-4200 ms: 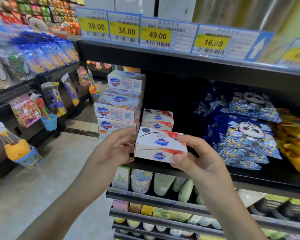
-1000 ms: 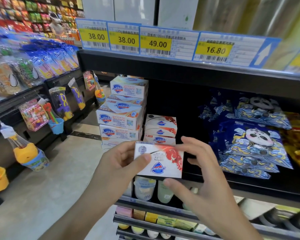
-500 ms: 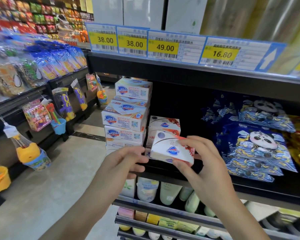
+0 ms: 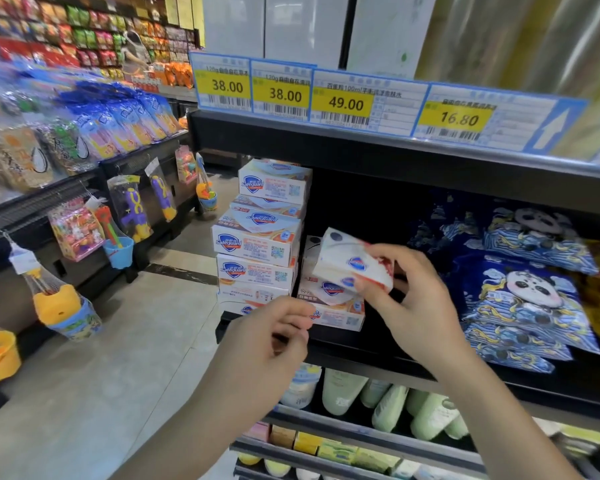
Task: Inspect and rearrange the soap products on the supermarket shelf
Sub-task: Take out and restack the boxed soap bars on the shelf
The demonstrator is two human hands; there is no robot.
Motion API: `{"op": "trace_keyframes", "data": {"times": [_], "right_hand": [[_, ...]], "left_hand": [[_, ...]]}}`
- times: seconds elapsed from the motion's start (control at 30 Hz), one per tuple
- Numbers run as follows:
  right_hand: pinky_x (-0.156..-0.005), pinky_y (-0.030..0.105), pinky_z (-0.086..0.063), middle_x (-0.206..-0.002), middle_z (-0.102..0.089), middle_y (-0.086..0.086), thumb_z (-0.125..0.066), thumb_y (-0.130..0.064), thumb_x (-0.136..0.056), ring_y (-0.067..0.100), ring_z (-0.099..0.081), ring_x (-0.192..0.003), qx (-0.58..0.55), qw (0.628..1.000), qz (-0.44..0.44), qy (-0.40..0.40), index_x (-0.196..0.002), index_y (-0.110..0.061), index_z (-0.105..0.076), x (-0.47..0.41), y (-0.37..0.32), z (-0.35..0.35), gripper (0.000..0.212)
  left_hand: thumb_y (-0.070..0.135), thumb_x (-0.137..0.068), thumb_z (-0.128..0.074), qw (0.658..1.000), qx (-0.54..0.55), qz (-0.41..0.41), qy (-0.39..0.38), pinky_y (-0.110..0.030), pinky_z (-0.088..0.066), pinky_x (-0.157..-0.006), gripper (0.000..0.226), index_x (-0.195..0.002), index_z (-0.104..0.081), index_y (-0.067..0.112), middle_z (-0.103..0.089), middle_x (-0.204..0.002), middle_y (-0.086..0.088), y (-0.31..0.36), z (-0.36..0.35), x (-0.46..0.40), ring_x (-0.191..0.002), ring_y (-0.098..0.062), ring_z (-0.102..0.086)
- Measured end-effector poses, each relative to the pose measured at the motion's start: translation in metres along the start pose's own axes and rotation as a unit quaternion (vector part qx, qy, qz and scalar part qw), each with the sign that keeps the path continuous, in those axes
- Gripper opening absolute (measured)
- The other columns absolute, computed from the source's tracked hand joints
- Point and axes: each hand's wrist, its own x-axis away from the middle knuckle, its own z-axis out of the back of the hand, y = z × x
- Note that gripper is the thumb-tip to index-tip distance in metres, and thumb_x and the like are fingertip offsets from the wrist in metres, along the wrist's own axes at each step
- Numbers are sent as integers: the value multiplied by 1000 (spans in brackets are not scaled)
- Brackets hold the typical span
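My right hand [image 4: 409, 303] grips a white and red soap box [image 4: 347, 259] by its right end, holding it tilted above the short stack of soap boxes [image 4: 333, 306] on the black shelf [image 4: 361, 355]. To the left stands a taller stack of white Safeguard boxes [image 4: 260, 237], reaching nearly to the shelf above. My left hand [image 4: 271, 344] hangs below and left of the held box, fingers loosely curled, holding nothing.
Blue panda-print packs [image 4: 523, 299] lie to the right of the soaps. Yellow price tags [image 4: 284, 95] line the shelf edge above. Green tubes and bottles [image 4: 388, 400] fill the lower shelf. Hanging toys [image 4: 129, 209] and snack bags line the aisle on the left.
My left hand has let go of the box and dropped away. My right hand alone has carried the box up and back over the short stack.
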Motion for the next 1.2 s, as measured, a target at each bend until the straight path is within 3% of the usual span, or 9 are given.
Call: {"op": "trace_keyframes", "data": {"times": [0.1,0.17,0.27,0.33,0.5,0.8,0.93,1.07,1.2], "right_hand": [[-94,30,-49,-121,-58,-4,-78,-30,-87,12,-57,-111,65,998,-14,19,-124,-35,-62,-35,-4,6,40],[-89,25,-42,-124,-58,3,-75,-29,-89,18,-55,-113,126,991,-54,13,-126,-30,-61,-67,-2,3,39],[-95,30,-45,-130,-57,6,-72,-30,-91,26,-55,-119,207,971,-121,-10,-127,-29,-58,-114,10,-9,39],[-100,34,-48,-133,-58,6,-72,-28,-92,27,-55,-122,240,959,-150,-31,-130,-26,-57,-137,21,-16,41],[-108,41,-48,-140,-58,10,-76,-17,-91,30,-56,-129,284,930,-214,-92,-138,-14,-56,-177,33,-33,52],[-110,40,-44,-143,-52,11,-76,-10,-89,27,-52,-130,194,941,-221,-165,-137,-13,-53,-201,57,-48,53],[-102,27,-40,-145,-51,10,-73,-2,-90,25,-50,-132,159,947,-237,-148,-136,-10,-56,-201,70,-53,49],[-97,21,-38,-144,-55,7,-71,2,-91,22,-52,-133,131,957,-233,-110,-133,-12,-62,-201,77,-60,45],[-110,23,-36,-148,-53,6,-70,-1,-92,23,-50,-136,125,960,-228,-106,-135,-11,-62,-205,76,-71,44]], "left_hand": [[25,-98,-59,973,-189,-134,-7,-18,-48,-96,37,-129,-58,44,-60,-120,29,8,-13,-8,-116,5,-53],[17,-91,-65,938,-281,-201,-19,-24,-50,-90,44,-132,-60,34,-62,-125,17,10,-24,-21,-114,-8,-56],[5,-71,-78,905,-368,-210,-36,-39,-59,-77,54,-123,-68,19,-69,-117,1,12,-42,-42,-103,-24,-64],[7,-60,-84,892,-402,-202,-40,-38,-57,-75,60,-118,-71,19,-70,-114,0,14,-49,-51,-101,-24,-66],[12,-58,-83,884,-417,-208,-28,-35,-56,-74,54,-110,-73,21,-71,-106,1,6,-58,-58,-94,-22,-66],[17,-52,-84,886,-411,-211,-26,-38,-60,-73,55,-107,-77,14,-74,-108,-6,-18,-65,-64,-95,-27,-72],[16,-72,-41,887,-404,-222,-27,-38,-61,-77,52,-108,-78,13,-74,-109,-6,-18,-65,-61,-97,-26,-73],[14,-67,-49,880,-411,-237,-21,-39,-62,-79,51,-110,-78,11,-73,-110,-8,-19,-67,-57,-99,-27,-73],[11,-73,-31,877,-417,-241,-10,-38,-61,-79,59,-108,-78,12,-74,-109,-7,-21,-69,-59,-98,-26,-73]]}}
